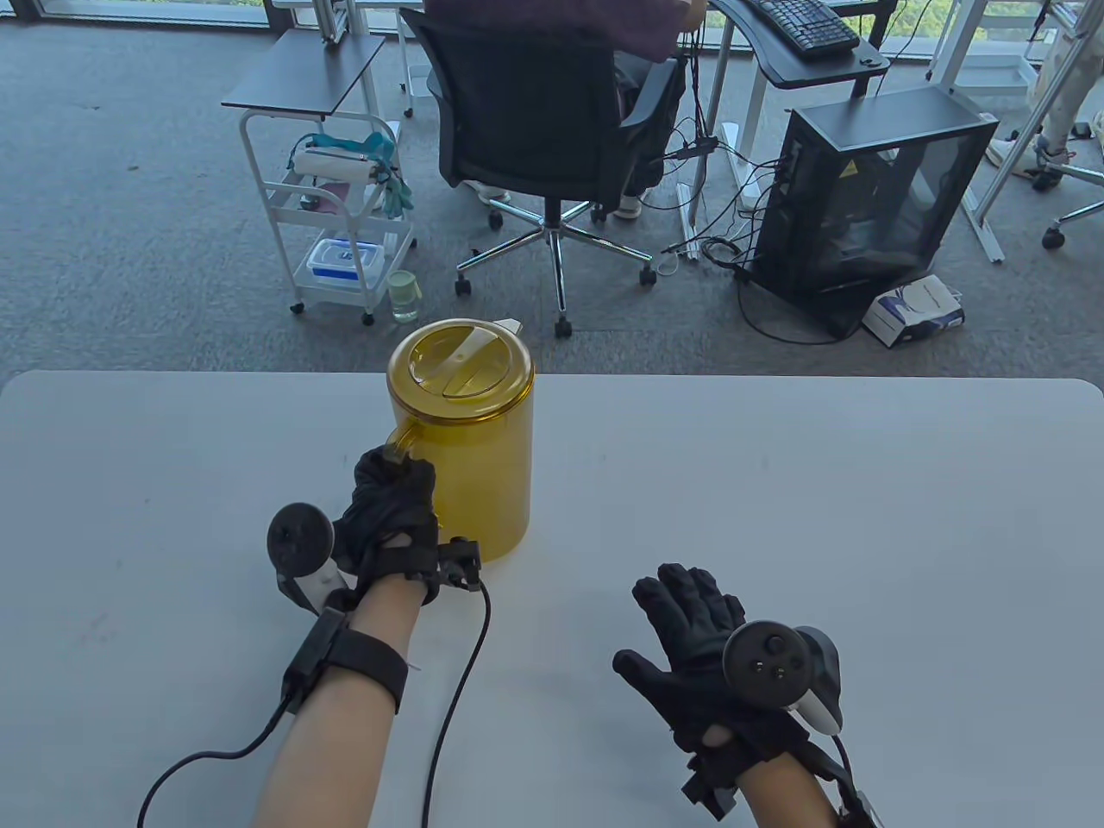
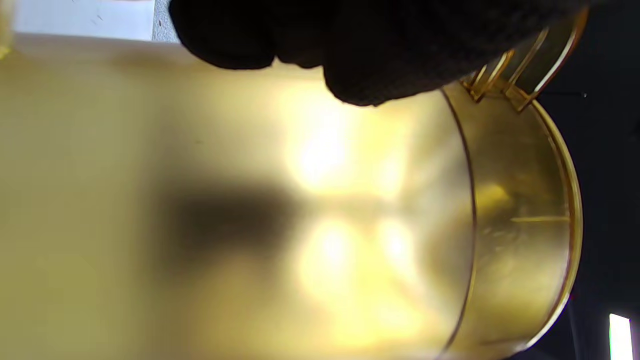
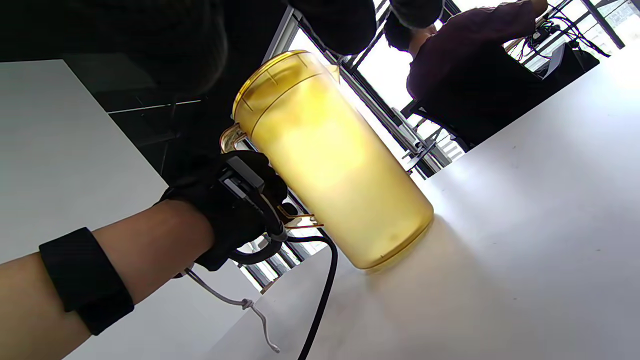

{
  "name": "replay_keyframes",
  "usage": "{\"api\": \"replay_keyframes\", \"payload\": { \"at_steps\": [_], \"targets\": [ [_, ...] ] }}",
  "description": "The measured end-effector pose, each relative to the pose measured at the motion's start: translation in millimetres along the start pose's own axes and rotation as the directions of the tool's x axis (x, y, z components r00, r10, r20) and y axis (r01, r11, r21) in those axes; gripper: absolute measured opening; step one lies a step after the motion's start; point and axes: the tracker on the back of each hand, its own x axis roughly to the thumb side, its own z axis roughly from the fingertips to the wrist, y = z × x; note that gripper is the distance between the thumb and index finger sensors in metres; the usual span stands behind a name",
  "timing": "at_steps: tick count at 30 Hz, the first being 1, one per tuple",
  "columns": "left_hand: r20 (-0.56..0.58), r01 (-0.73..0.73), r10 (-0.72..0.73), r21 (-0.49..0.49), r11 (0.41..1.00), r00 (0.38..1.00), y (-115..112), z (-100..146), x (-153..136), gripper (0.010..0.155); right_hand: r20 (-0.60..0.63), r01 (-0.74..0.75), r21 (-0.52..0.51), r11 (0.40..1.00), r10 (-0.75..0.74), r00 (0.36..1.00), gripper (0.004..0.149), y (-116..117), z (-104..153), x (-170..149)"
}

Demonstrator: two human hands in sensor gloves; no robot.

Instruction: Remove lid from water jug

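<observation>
A translucent yellow water jug [image 1: 470,466] stands upright on the white table [image 1: 776,483], left of centre. Its round yellow lid [image 1: 457,358] with a pale crossbar sits closed on top. My left hand [image 1: 390,509] grips the jug's handle [image 1: 401,440] on the jug's left side, fingers curled round it. In the left wrist view the jug's wall [image 2: 250,210] fills the frame under my gloved fingers [image 2: 380,50]. The right wrist view shows the jug [image 3: 325,160] and my left hand [image 3: 235,205] on its handle. My right hand [image 1: 690,625] lies with fingers spread, near the front edge, apart from the jug.
Beyond the table's far edge are a black office chair [image 1: 543,129] with a person seated, a white trolley [image 1: 336,216] and a black computer case [image 1: 871,198] on the floor. A cable [image 1: 457,690] trails from my left wrist across the table.
</observation>
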Motion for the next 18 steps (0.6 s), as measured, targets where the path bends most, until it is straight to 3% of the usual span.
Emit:
{"api": "replay_keyframes", "payload": {
  "at_steps": [7,18],
  "targets": [
    [0.034,-0.050,0.055,-0.127,0.991,0.998,21,37,12,0.038,-0.037,-0.001,-0.015,1.000,0.001,0.999,0.089,-4,-1,-8],
    [-0.013,-0.157,0.164,-0.372,0.915,0.986,28,108,16,0.038,-0.109,0.014,-0.057,0.998,-0.020,0.994,0.092,-12,1,-27]
  ]
}}
